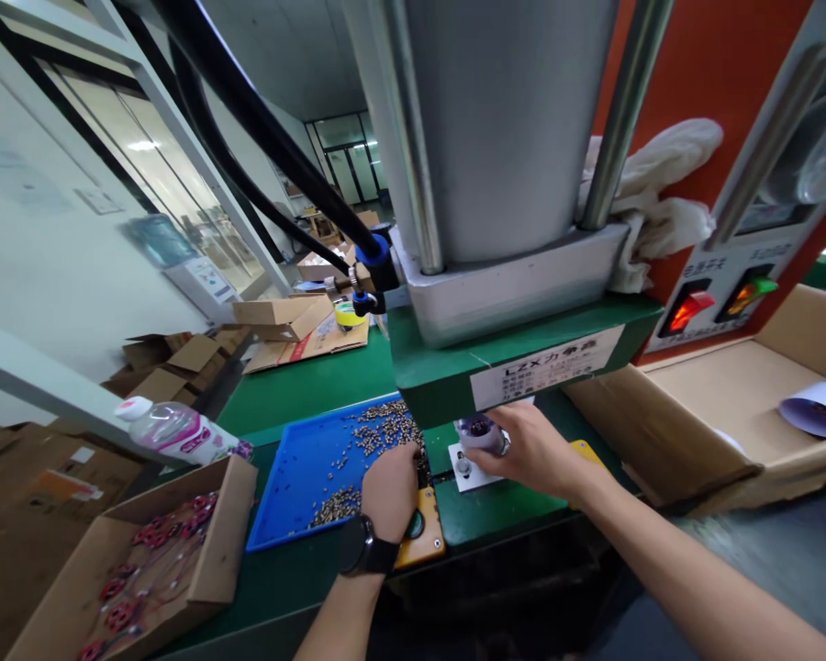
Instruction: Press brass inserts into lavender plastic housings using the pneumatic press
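My right hand (pixel 533 450) is under the press head (pixel 516 358), its fingers closed around a pale cylindrical part (pixel 478 439) with a dark inside. That part is held just above a small white plate (pixel 469 477) with a round metal piece on the green press base. My left hand (pixel 391 487), with a black watch on the wrist, is at the right edge of a blue tray (pixel 275 496). Its fingers are curled among small metal parts (pixel 385 427), and the fingertips are hidden.
A cardboard box (pixel 224 542) of red wired parts stands left of the tray, with a plastic bottle (pixel 185 431) behind it. Yellow button boxes (pixel 427 532) flank the press base. At right is an open carton (pixel 722 395) below lit switches (pixel 692 312).
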A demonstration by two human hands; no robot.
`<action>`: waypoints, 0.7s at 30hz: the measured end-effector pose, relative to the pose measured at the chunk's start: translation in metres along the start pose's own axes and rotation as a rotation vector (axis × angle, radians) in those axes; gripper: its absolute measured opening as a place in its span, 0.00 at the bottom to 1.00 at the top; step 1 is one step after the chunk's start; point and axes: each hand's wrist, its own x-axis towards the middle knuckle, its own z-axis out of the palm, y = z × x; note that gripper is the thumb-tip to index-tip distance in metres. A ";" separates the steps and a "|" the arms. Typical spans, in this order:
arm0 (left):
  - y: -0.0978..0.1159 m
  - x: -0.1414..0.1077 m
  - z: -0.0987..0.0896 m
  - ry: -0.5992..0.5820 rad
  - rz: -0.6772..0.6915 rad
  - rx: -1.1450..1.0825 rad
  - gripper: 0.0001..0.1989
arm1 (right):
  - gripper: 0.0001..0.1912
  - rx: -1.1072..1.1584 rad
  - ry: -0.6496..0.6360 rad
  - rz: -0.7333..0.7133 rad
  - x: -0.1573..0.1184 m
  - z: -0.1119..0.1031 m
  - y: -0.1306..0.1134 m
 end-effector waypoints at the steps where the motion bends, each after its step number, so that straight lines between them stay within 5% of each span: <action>1: 0.000 0.000 0.000 0.001 0.000 -0.001 0.14 | 0.12 -0.008 0.011 0.002 0.000 0.001 0.000; 9: 0.000 0.001 0.000 -0.007 -0.005 -0.010 0.13 | 0.11 0.049 0.073 0.043 -0.001 -0.019 -0.013; 15: -0.001 0.001 0.002 0.038 0.004 -0.053 0.12 | 0.25 0.029 0.031 -0.010 -0.014 0.004 0.002; 21: -0.003 -0.016 -0.004 0.221 -0.005 -0.165 0.13 | 0.29 0.194 0.180 0.111 -0.034 0.023 0.010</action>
